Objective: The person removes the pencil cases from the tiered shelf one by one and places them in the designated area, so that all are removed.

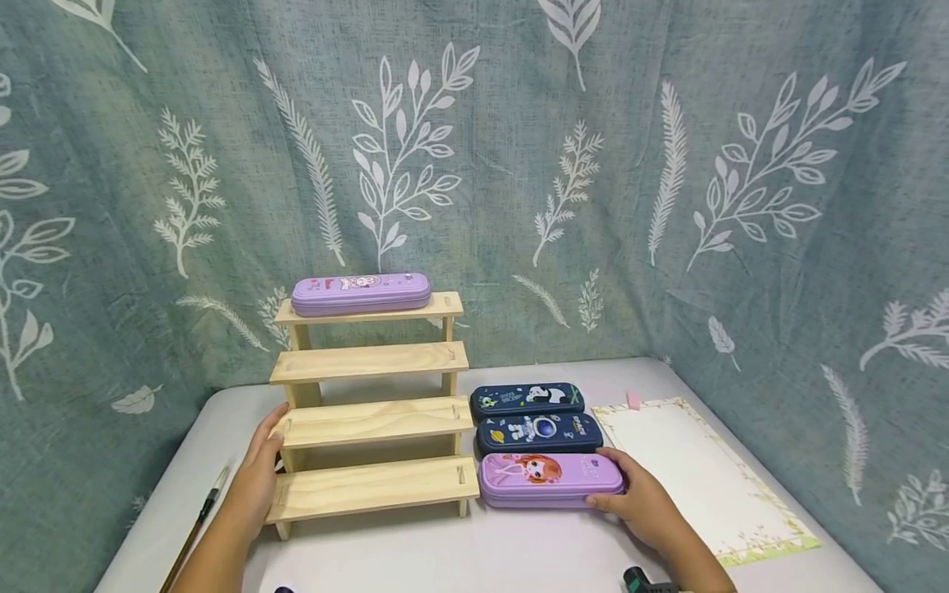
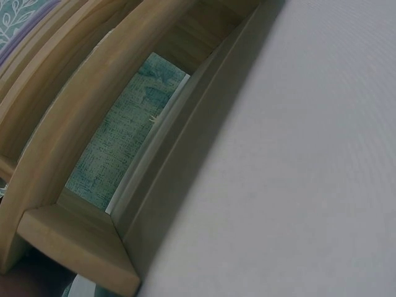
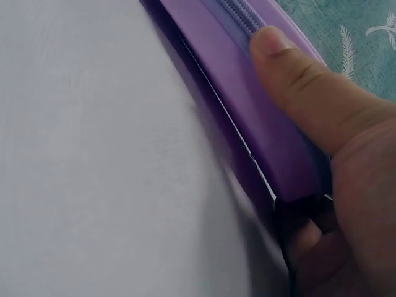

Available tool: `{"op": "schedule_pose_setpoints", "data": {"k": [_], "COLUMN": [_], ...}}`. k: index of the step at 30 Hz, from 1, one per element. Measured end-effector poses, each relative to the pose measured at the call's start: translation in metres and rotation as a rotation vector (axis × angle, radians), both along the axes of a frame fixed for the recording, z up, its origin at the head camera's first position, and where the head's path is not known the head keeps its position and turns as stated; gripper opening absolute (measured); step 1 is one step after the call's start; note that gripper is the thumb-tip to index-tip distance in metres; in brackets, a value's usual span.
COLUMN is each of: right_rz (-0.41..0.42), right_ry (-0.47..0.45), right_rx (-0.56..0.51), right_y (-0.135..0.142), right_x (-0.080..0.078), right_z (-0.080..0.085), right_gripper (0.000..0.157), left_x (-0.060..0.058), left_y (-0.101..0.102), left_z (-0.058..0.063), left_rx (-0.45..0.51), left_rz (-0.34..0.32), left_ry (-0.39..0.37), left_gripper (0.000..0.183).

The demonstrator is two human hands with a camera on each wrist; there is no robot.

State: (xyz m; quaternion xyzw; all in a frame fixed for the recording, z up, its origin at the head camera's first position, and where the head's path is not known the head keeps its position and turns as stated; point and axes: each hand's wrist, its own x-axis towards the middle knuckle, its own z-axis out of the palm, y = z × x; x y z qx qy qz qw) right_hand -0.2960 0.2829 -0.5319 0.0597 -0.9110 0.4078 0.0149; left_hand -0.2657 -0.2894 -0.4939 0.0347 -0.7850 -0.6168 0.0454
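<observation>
My left hand [image 1: 255, 473] rests against the left side of a stepped wooden rack [image 1: 378, 417], its fingers extended along the shelf ends. In the left wrist view the rack's lower shelf and foot [image 2: 80, 247] show, while most of that hand is hidden. My right hand [image 1: 638, 494] holds the right end of a pink-purple pencil case [image 1: 552, 478] with a red-haired girl on its lid. Its thumb [image 3: 297, 80] presses the zipped side in the right wrist view. A lilac pencil case [image 1: 362, 293] lies on the rack's top shelf.
Behind the held case lie a navy astronaut pencil case [image 1: 541, 432] and a navy panda pencil case [image 1: 528, 399]. A bordered paper sheet [image 1: 689, 469] lies at the right. A paintbrush [image 1: 198, 523] lies left of the rack. Leaf-patterned curtain [image 1: 504, 206] encloses the table.
</observation>
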Motion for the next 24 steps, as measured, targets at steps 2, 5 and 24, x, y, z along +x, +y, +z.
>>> {"op": "schedule_pose_setpoints", "data": {"k": [2,5,24], "right_rz": [-0.001,-0.01,-0.046], "right_ry": [-0.002,-0.008,-0.008], "right_rx": [0.009,0.023,0.072], "right_y": [-0.0001,-0.001,-0.0085], "right_x": [-0.0001,0.0003,-0.0015], "right_z": [-0.0004,-0.0003,0.0005], "right_gripper": [0.099,0.1,0.102], "left_x": [-0.0008,-0.0022,-0.0013], "left_y": [-0.0011,-0.002,-0.0033], "left_z": [0.0005,0.0012,0.0015], "left_rx": [-0.003,-0.007,-0.014], "left_rz": [-0.007,-0.012,-0.013], "left_ry": [-0.007,-0.023,-0.025], "left_gripper": [0.055,0.055,0.055]}}
